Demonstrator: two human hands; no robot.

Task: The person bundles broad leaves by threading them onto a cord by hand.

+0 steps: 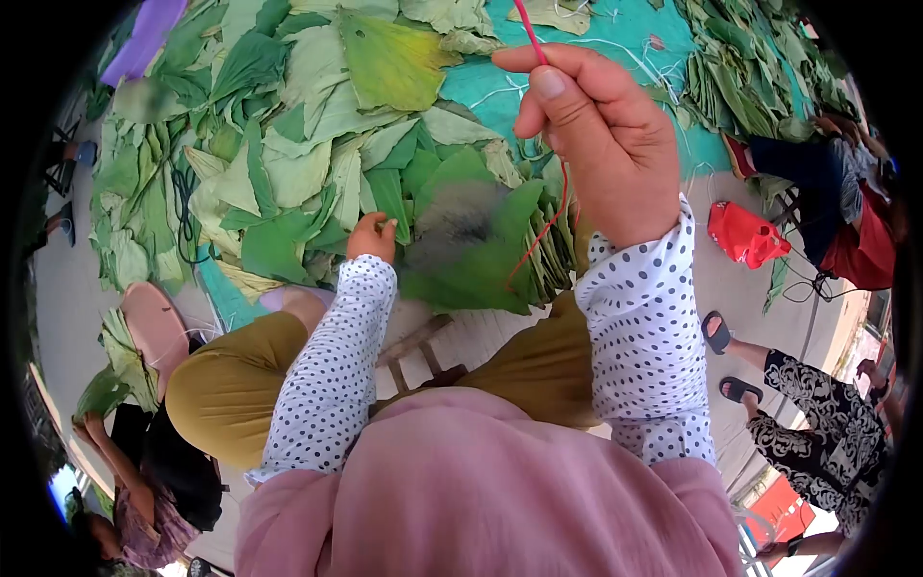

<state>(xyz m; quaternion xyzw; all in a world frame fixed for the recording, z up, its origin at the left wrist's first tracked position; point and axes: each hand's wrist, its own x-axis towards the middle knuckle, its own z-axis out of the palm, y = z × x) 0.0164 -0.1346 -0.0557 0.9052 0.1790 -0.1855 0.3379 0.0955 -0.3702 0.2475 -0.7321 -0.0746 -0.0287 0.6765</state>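
Note:
My right hand (606, 135) is raised at upper right, thumb and forefinger pinched on a thin red string (553, 223). One end sticks up above the pinch; the rest hangs down across a stack of large green leaves (514, 252) in front of my knees. The top leaf bears a blurred grey-brown patch. My left hand (373, 238) is at the left edge of this stack, against the leaves, fingers curled in. Whatever its fingertips hold is hidden.
Heaped loose leaves (298, 163) spread over a teal sheet (687, 43), with white strings on it. More leaf stacks (740, 77) lie at upper right. A red plastic bag (745, 234) sits right. Other people (144, 481) are at lower left and along the right.

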